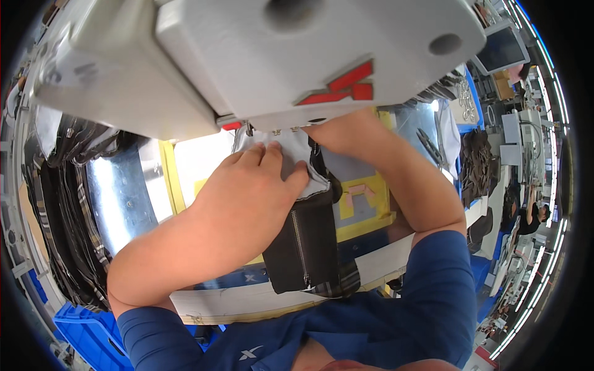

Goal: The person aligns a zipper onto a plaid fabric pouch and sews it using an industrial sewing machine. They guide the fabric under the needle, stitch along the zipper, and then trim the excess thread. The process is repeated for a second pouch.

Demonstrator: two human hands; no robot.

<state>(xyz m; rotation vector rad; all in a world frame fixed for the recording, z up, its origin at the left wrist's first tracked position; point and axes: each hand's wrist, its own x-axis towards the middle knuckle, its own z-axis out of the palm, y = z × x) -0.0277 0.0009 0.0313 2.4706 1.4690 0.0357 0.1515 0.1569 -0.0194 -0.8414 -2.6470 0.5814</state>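
Observation:
A black garment piece [320,232] with a metal zipper [301,244] lies under a large white sewing machine head [266,68], its lower end reaching the table's near edge. Its pale grey lining [296,150] is turned up toward the needle area. My left hand [250,185] lies flat on this lining, fingers stretched toward the machine and thumb apart. On the lining's right side, close under the machine head, is my right hand [343,135]. The machine hides most of its fingers, so its grip does not show.
Dark garment pieces [68,216] hang in a stack at the left, above a blue bin [93,337]. Yellow tape [365,227] marks the work surface. Black scissors or snips [430,147] lie at the right, near a tray of metal parts [467,102].

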